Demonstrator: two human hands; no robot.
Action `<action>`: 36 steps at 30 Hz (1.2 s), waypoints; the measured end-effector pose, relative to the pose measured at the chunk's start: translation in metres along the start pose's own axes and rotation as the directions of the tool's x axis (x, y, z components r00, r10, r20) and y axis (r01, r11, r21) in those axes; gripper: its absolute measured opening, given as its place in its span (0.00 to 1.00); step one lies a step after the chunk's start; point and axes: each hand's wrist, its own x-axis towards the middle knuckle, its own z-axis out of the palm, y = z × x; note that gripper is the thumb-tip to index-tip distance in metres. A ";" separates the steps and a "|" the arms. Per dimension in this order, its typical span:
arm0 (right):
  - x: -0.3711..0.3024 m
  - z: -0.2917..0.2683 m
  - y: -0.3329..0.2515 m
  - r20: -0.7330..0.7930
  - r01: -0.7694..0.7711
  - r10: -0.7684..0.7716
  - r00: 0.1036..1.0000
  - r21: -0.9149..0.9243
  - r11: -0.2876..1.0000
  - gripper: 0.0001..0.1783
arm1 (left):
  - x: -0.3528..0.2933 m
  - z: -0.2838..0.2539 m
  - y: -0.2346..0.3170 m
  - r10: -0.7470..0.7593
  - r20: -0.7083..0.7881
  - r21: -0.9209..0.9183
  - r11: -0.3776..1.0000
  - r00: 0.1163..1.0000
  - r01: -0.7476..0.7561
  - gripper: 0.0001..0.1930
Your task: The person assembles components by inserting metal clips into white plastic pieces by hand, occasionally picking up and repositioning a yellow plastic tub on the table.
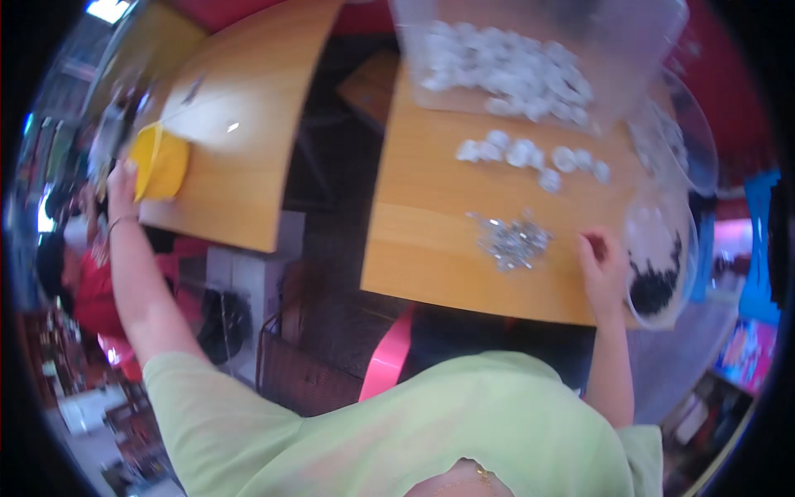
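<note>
My left arm stretches far out to the left, and my left hand [122, 184] is closed on the side of a yellow container [161, 161] at the second table. Over the nearer table on the right, my right hand [603, 258] hovers with its fingers curled in; blur hides what they hold, if anything. Just left of it lies a pile of small shiny metal parts [515, 240]. To its right stands a clear tub [689, 286] with small black parts [654, 286] inside. Several white round plastic pieces [523, 153] lie loose farther back.
A large clear bin [629, 50] of white pieces stands at the back of the right table [422, 240]. Another clear container [700, 141] is beside it. A dark gap separates this table from the left table [240, 182]. A person in red [91, 286] is at far left.
</note>
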 end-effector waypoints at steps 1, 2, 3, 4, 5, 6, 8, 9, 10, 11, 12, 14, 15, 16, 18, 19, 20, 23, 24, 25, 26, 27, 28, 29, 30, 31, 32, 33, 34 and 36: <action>0.001 0.000 -0.001 -0.019 -0.005 0.004 1.000 -0.015 1.000 0.05 | -0.009 0.006 -0.013 0.128 0.158 0.084 0.986 0.979 -0.142 0.22; 0.002 -0.001 0.000 -0.020 0.010 -0.010 1.000 -0.010 1.000 0.04 | -0.011 0.005 -0.010 0.014 0.201 0.032 0.999 0.980 -0.021 0.26; 0.003 -0.002 0.001 -0.040 0.004 -0.004 0.999 -0.004 1.000 0.04 | -0.007 -0.001 0.006 -0.189 0.196 0.007 0.981 0.962 0.192 0.27; 0.003 -0.004 -0.001 -0.031 0.022 -0.023 0.999 -0.021 1.000 0.04 | -0.010 0.010 0.010 -0.132 0.078 0.150 0.981 0.988 0.119 0.27; 0.003 -0.003 -0.003 -0.004 0.049 -0.049 0.999 -0.023 0.999 0.04 | -0.016 0.007 0.021 -0.043 -0.052 0.303 0.951 0.998 0.056 0.27; 0.003 -0.003 -0.006 0.023 0.071 -0.070 0.997 -0.055 0.996 0.05 | -0.020 0.007 0.034 0.149 -0.069 0.409 0.906 0.986 -0.108 0.25; 0.001 -0.001 -0.013 0.053 0.141 -0.134 0.990 -0.143 0.980 0.05 | -0.058 0.062 0.034 0.265 0.027 0.379 0.890 0.964 -0.255 0.22; 0.000 0.000 -0.013 0.092 0.198 -0.181 0.979 -0.234 0.952 0.06 | -0.109 0.128 0.033 0.371 0.123 0.334 0.858 0.920 -0.391 0.20; 0.000 0.003 -0.012 0.120 0.228 -0.202 0.972 -0.285 0.931 0.09 | -0.184 0.185 0.044 0.484 0.197 0.284 0.805 0.853 -0.522 0.18; 0.000 0.006 -0.012 0.129 0.241 -0.213 0.969 -0.276 0.931 0.09 | -0.215 0.190 0.067 0.599 0.243 0.243 0.724 0.763 -0.646 0.16; 0.001 0.009 -0.009 0.130 0.295 -0.266 0.955 -0.321 0.900 0.11 | -0.263 0.218 0.069 0.567 0.351 0.123 0.761 0.745 -0.637 0.13; 0.004 0.014 -0.004 0.138 0.354 -0.327 0.935 -0.354 0.865 0.12 | -0.355 0.268 0.051 0.538 0.598 0.092 0.690 0.594 -0.718 0.13; 0.005 0.015 -0.001 0.143 0.357 -0.327 0.934 -0.372 0.857 0.12 | -0.413 0.303 0.061 0.540 0.712 0.043 0.604 0.448 -0.796 0.16; 0.004 0.015 -0.003 0.156 0.373 -0.339 0.928 -0.376 0.848 0.11 | -0.444 0.321 0.062 0.518 0.758 -0.023 0.628 0.396 -0.778 0.17; 0.004 0.015 -0.002 0.156 0.349 -0.313 0.937 -0.346 0.871 0.10 | -0.475 0.352 0.040 0.517 0.791 -0.099 0.634 0.325 -0.767 0.19; 0.003 0.014 -0.002 0.156 0.314 -0.277 0.948 -0.324 0.892 0.09 | -0.484 0.368 0.028 0.522 0.785 -0.073 0.612 0.333 -0.787 0.20; 0.002 0.013 -0.003 0.158 0.319 -0.282 0.946 -0.321 0.892 0.09 | -0.489 0.380 0.017 0.513 0.780 -0.058 0.629 0.357 -0.775 0.20; 0.001 0.010 -0.004 0.156 0.317 -0.280 0.947 -0.319 0.893 0.07 | -0.492 0.406 -0.012 0.490 0.777 -0.011 0.640 0.396 -0.768 0.21; 0.000 0.010 -0.002 0.160 0.322 -0.284 0.945 -0.315 0.893 0.07 | -0.491 0.410 -0.019 0.489 0.769 0.009 0.635 0.412 -0.772 0.20; -0.001 0.010 -0.001 0.164 0.327 -0.289 0.943 -0.309 0.893 0.07 | -0.489 0.412 -0.025 0.489 0.760 0.032 0.630 0.429 -0.776 0.20; -0.002 0.009 0.000 0.161 0.322 -0.285 0.945 -0.310 0.895 0.07 | -0.491 0.413 -0.024 0.487 0.763 0.029 0.631 0.425 -0.776 0.20; -0.003 0.008 0.000 0.147 0.315 -0.283 0.948 -0.289 0.904 0.06 | -0.491 0.412 -0.024 0.456 0.770 0.036 0.667 0.446 -0.744 0.19; -0.004 0.007 0.001 0.134 0.309 -0.282 0.950 -0.267 0.913 0.06 | -0.491 0.411 -0.023 0.423 0.776 0.046 0.702 0.467 -0.711 0.18; -0.005 0.007 0.002 0.134 0.308 -0.281 0.950 -0.265 0.914 0.06 | -0.491 0.408 -0.020 0.421 0.777 0.047 0.701 0.467 -0.711 0.18; -0.006 0.006 0.003 0.087 0.187 -0.179 0.980 -0.095 0.978 0.06 | -0.492 0.403 -0.018 0.347 0.762 0.046 0.813 0.546 -0.580 0.15; -0.007 0.006 0.004 0.061 0.062 -0.067 0.996 0.083 0.995 0.06 | -0.494 0.399 -0.016 0.260 0.746 0.041 0.901 0.613 -0.432 0.12; -0.007 0.005 0.003 0.064 0.062 -0.068 0.996 0.084 0.994 0.06 | -0.497 0.393 -0.009 0.259 0.745 0.044 0.901 0.615 -0.432 0.12; -0.006 0.002 0.002 0.096 -0.038 0.016 0.995 0.240 0.970 0.06 | -0.501 0.386 -0.001 0.111 0.755 -0.103 0.993 0.647 -0.050 0.11; -0.005 -0.001 0.000 0.140 -0.141 0.093 0.986 0.384 0.912 0.06 | -0.506 0.379 0.002 -0.033 0.784 -0.231 0.911 0.620 0.341 0.11; -0.005 -0.004 0.000 0.192 -0.210 0.133 0.972 0.465 0.860 0.07 | -0.516 0.364 0.000 -0.066 0.824 -0.303 0.788 0.563 0.536 0.10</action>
